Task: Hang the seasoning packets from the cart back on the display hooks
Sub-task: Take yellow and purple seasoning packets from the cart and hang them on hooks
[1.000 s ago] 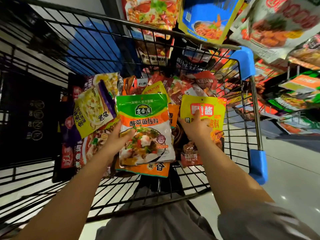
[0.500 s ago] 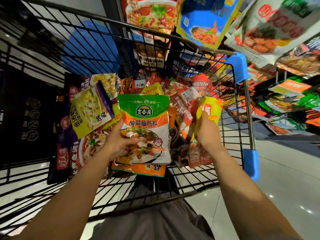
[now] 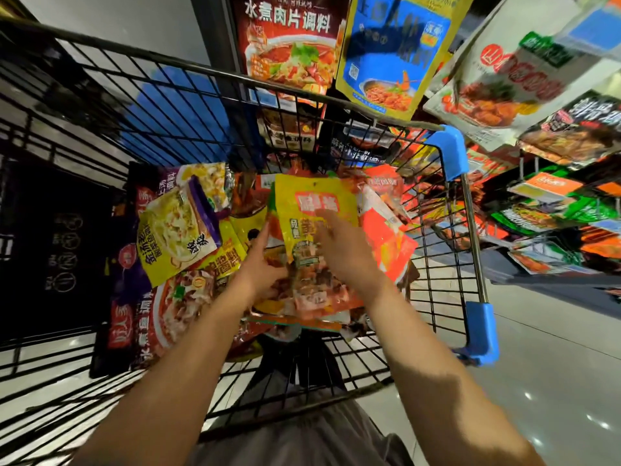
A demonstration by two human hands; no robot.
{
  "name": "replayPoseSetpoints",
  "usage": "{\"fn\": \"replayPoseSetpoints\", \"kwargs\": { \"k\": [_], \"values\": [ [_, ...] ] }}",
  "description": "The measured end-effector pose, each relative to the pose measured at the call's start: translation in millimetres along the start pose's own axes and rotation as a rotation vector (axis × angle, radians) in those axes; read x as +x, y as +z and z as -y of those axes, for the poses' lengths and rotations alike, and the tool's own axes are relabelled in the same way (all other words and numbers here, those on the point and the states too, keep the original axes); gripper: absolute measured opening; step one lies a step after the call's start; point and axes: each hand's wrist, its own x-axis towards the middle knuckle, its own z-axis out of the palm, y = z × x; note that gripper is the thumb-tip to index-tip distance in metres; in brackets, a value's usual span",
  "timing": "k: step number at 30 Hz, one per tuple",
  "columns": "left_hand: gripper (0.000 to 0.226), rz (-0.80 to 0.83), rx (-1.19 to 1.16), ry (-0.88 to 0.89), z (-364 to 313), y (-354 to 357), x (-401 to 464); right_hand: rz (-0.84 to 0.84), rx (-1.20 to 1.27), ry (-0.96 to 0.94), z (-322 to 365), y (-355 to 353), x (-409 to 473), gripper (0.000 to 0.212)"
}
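Yellow packet (image 3: 312, 210) now atop stack, left hand (image 3: 265, 267) gripping edge; right hand (image 3: 349, 250) hovering.

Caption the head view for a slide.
Both hands, left hand and right hand, at a yellow seasoning packet above the packet-filled cart beside hanging displays.

The scene was dim on the left, where the dark wall (image 3: 50, 247) swallowed detail, and brighter on the right — small ceiling-light glints dotted the glossy floor (image 3: 554, 381). Motion blur smeared the right hand (image 3: 342, 250) and the yellow packet (image 3: 312, 213) under it, also the hanging packets (image 3: 504, 79) far right. Wide-angle distortion bowed the cart (image 3: 201, 68) bars toward the edges.
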Motion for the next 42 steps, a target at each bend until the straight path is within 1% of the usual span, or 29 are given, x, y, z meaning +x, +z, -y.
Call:
{"fn": "replayPoseSetpoints", "kwargs": {
  "k": [1,2,3,4,5,6,8,9,10,13,14,16,18,19,21,23,24,26,27,28,29,30,31,32,34,36,38,40,42],
  "values": [
    [0.09,-0.022,-0.143,-0.041,5.1,-1.7,-2.1,0.057,-0.037,0.003,-2.1,7.9,-1.3,0.046],
    [0.082,-0.053,-0.311,-0.115,8.8,-5.1,-3.7,0.071,-0.087,0.016,-9.8,13.9,-3.0,0.048],
    [0.075,-0.091,-0.433,-0.18,9.8,-8.5,-5.5,0.049,-0.143,0.044,-21.2,18.1,-4.8,0.051],
    [0.067,-0.108,-0.515,-0.22,14.3,-11.6,-4.1,0.023,-0.2,0.08,-33.3,20.9,-8.3,0.055],
    [0.062,-0.091,-0.555,-0.229,12.9,-13.3,-4.7,0.029,-0.237,0.12,-45.5,23.8,-11.9,0.062],
    [0.066,-0.054,-0.547,-0.229,11.5,-14.0,-6.0,0.068,-0.238,0.148,-57.6,27.6,-15.8,0.07],
    [0.099,0.003,-0.463,-0.208,17.9,-11.4,-5.0,0.158,-0.168,0.163,-72.2,34.8,-24.3,0.077],
    [0.111,-0.006,-0.443,-0.21,17.3,-8.0,-6.6,0.173,-0.127,0.157,-73.2,36.2,-26.7,0.077],
    [0.112,-0.018,-0.441,-0.212,12.7,-3.4,-9.8,0.181,-0.096,0.149,-71.8,36.7,-27.7,0.075],
    [0.082,-0.043,-0.409,-0.221,1.6,13.3,-18.9,0.202,-0.094,0.134,-53.2,38.3,-31.1,0.068],
    [0.08,-0.033,-0.396,-0.223,4.1,18.1,-18.4,0.2,-0.116,0.115,-46.5,40.6,-35.1,0.067],
    [0.081,-0.047,-0.379,-0.212,3.3,25.4,-21.7,0.172,-0.127,0.031,-32.2,44.0,-47.6,0.065],
    [0.092,-0.075,-0.359,-0.186,3.7,25.2,-24.2,0.176,-0.078,-0.042,-21.8,43.0,-60.8,0.062],
    [0.099,-0.07,-0.344,-0.177,0.6,25.1,-26.7,0.194,-0.053,-0.045,-19.1,42.0,-66.1,0.061],
    [0.102,-0.086,-0.267,-0.135,0.1,25.8,-25.9,0.239,-0.001,0.011,-21.2,40.9,-70.7,0.059],
    [0.095,-0.095,-0.251,-0.092,1.9,27.5,-23.7,0.252,0.097,0.034,-29.5,39.9,-71.3,0.056],
    [0.092,-0.093,-0.237,-0.078,3.3,27.1,-22.2,0.259,0.185,0.059,-35.4,36.9,-70.0,0.054],
    [0.089,-0.078,-0.194,-0.074,3.9,25.1,-20.4,0.213,0.34,0.141,-45.7,25.2,-63.3,0.052],
    [0.088,-0.075,-0.184,-0.078,3.8,24.0,-19.7,0.138,0.351,0.168,-53.5,18.7,-57.6,0.053],
    [0.087,-0.075,-0.174,-0.088,3.4,22.8,-19.6,0.04,0.31,0.186,-60.6,11.7,-52.2,0.056],
    [0.085,-0.078,-0.166,-0.102,1.1,21.4,-21.1,-0.052,0.267,0.201,-68.1,5.2,-47.0,0.063],
    [0.085,-0.087,-0.166,-0.114,1.2,19.9,-21.8,-0.106,0.242,0.228,-75.2,-0.9,-42.4,0.073],
    [0.085,-0.092,-0.166,-0.116,2.5,18.6,-22.3,-0.126,0.249,0.262,-80.0,-6.4,-38.7,0.083],
    [0.085,-0.102,-0.16,-0.112,2.6,17.7,-24.3,-0.107,0.304,0.312,-81.8,-10.1,-37.5,0.089],
    [0.084,-0.117,-0.166,-0.093,-1.4,15.4,-30.8,-0.016,0.503,0.395,-79.4,-12.3,-38.2,0.093],
    [0.081,-0.115,-0.232,-0.076,-9.5,13.3,-39.5,0.018,0.693,0.426,-74.5,-11.1,-43.5,0.097],
    [0.079,-0.101,-0.281,-0.045,-21.8,9.6,-51.4,-0.013,0.834,0.402,-68.4,-9.1,-52.1,0.101],
    [0.075,-0.093,-0.299,0.016,-33.8,6.4,-60.1,-0.053,0.906,0.316,-64.3,-10.7,-57.2,0.1],
    [0.078,-0.106,-0.31,0.064,-49.4,6.4,-70.0,-0.093,0.985,0.229,-50.8,-20.0,-67.1,0.099]
  ]
}}
